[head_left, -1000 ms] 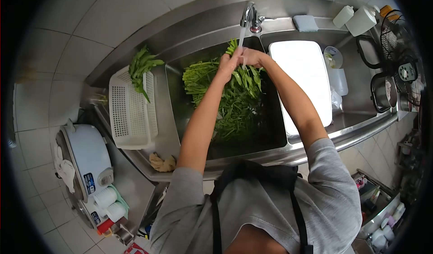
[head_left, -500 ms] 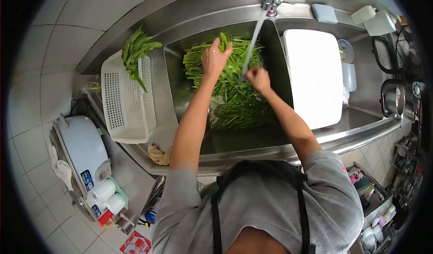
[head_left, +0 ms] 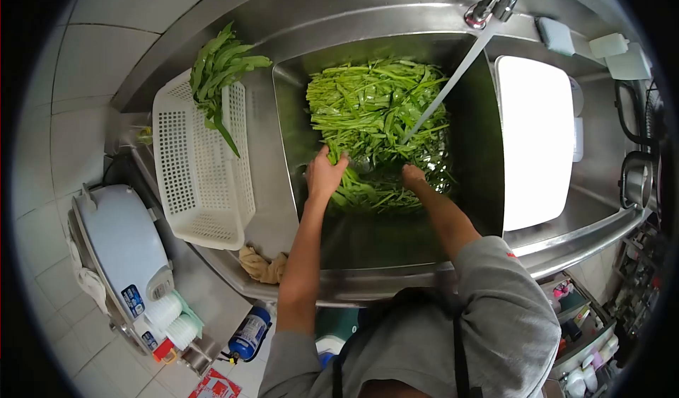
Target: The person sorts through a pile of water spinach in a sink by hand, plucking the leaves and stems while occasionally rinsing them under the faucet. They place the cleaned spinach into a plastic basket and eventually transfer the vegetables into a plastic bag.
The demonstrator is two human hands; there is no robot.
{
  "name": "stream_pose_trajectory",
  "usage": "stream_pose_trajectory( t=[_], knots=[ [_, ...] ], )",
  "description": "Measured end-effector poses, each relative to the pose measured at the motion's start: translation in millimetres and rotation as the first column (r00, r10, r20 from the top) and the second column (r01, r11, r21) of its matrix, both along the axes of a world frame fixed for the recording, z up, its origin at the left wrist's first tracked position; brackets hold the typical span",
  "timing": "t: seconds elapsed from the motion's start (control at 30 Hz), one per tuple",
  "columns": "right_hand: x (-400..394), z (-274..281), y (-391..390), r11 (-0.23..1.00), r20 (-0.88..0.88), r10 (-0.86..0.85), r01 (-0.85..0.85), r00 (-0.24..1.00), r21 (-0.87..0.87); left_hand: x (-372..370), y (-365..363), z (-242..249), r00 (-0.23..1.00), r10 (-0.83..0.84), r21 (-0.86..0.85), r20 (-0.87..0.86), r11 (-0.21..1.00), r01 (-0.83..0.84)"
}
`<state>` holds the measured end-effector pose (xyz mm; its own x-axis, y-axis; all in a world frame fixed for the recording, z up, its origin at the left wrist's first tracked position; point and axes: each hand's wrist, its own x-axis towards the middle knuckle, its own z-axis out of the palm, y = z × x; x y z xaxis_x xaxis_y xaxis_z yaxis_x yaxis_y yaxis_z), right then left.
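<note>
Leafy greens (head_left: pixel 375 108) are occupying the middle of the left basin (head_left: pixel 389 249), their stems pointing toward its left edge. The left hand (head_left: pixel 325 175) is pinching a bunch between thumb and fingers near that edge. The right hand (head_left: pixel 413 177) is touching the near part of the greens; whether its fingers are pinching anything cannot be told. The faucet (head_left: pixel 495 2), behind the basin's far right corner, is running water onto the leaves. A white board (head_left: pixel 536 143) is covering part of the right basin (head_left: pixel 598 172). Left of the greens, a perforated basket (head_left: pixel 173 157) is supporting another bunch (head_left: pixel 214 80) at its far end. A tan cloth (head_left: pixel 262 264) is lying near the counter's near edge. Wall tiles (head_left: pixel 106 59) are backing the far left.
</note>
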<state>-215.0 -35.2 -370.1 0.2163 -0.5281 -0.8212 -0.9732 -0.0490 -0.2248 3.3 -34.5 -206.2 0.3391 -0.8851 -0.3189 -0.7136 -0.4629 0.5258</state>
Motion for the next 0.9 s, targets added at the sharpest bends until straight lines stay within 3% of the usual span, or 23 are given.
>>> stream_pose_trajectory(
  t=[0.13, 0.17, 0.27, 0.3, 0.33, 0.37, 0.4, 0.43, 0.47, 0.53, 0.63, 0.73, 0.77, 0.83, 0.87, 0.9],
  knots=[
    [-9.9, 17.3, -9.5, 0.984, 0.044, -0.161, 0.163, 0.986, -0.064, 2.2, 2.6, 14.7, 0.98, 0.019, 0.081, -0.199, 0.997, -0.002],
    [-14.3, 27.9, -10.9, 0.985, 0.045, -0.098, 0.103, 0.994, -0.136, 2.1, 4.1, 8.2, 0.974, 0.056, 0.056, -0.217, 0.997, -0.045],
    [-34.2, 21.5, -16.7, 0.893, 0.414, -0.196, 0.336, 0.889, -0.298, -2.7, 1.8, -6.4, 0.836, 0.05, 0.077, -0.546, 0.997, -0.009],
    [-35.8, 76.1, -22.2, 0.86, 0.563, -0.208, 0.423, 0.8, -0.284, -12.8, 0.0, 6.1, 0.858, -0.009, 0.038, -0.514, 0.999, 0.033],
    [-41.6, 72.0, -29.2, 0.78, 0.713, -0.478, 0.621, 0.513, 0.076, -22.1, -5.2, 18.6, 0.856, -0.014, 0.097, -0.517, 0.993, 0.074],
    [-46.8, 62.5, -37.7, 0.601, 0.701, -0.697, 0.658, 0.154, 0.453, -31.2, -11.5, 31.0, 0.856, -0.021, 0.155, -0.517, 0.981, 0.117],
    [-42.7, 89.4, -38.8, 0.684, 0.78, -0.558, 0.69, 0.284, 0.238, -42.6, -18.3, 45.3, 0.857, -0.031, 0.212, -0.515, 0.964, 0.162],
    [-37.7, 120.0, -40.2, 0.713, 0.803, -0.417, 0.701, 0.425, 0.0, -50.2, -18.6, 13.1, 0.786, -0.077, -0.004, -0.614, 0.996, 0.094],
    [-35.8, 125.5, -42.7, 0.703, 0.801, -0.364, 0.704, 0.476, -0.099, -62.9, -24.3, 30.5, 0.814, -0.067, 0.024, -0.577, 0.995, 0.099],
    [-30.0, 141.6, -50.3, 0.668, 0.844, -0.32, 0.734, 0.431, -0.121, -88.5, -35.0, 62.7, 0.85, -0.148, -0.04, -0.506, 0.988, 0.148],
    [-38.6, 179.2, -68.1, 0.689, 0.777, -0.21, 0.654, 0.594, -0.313, -117.8, -55.7, 52.9, 0.77, -0.022, -0.129, -0.637, 0.989, -0.079],
    [-69.6, 203.0, -112.2, 0.462, 0.803, -0.02, 0.718, 0.595, -0.521, -139.2, -87.0, 51.5, 0.892, 0.086, -0.15, -0.443, 0.974, -0.168],
    [-80.8, 214.3, -135.7, 0.34, 0.877, -0.118, 0.848, 0.466, -0.405, -148.3, -97.8, 57.9, 0.9, 0.126, -0.065, -0.416, 0.984, -0.167],
    [-107.8, 225.0, -202.0, 0.136, 0.971, -0.212, 0.987, 0.108, -0.08, -166.9, -113.2, 44.6, 0.97, 0.073, -0.144, -0.233, 0.984, -0.108],
    [-119.1, 219.8, -235.9, 0.071, 0.971, -0.217, 0.99, -0.102, 0.12, -174.1, -118.2, 39.8, 0.989, 0.053, -0.177, -0.135, 0.981, -0.076],
    [-123.9, 236.1, -250.8, 0.044, 0.907, -0.278, 0.938, -0.318, 0.343, -184.1, -113.4, 71.1, 0.986, 0.034, -0.087, -0.161, 0.995, -0.049]
  ],
)
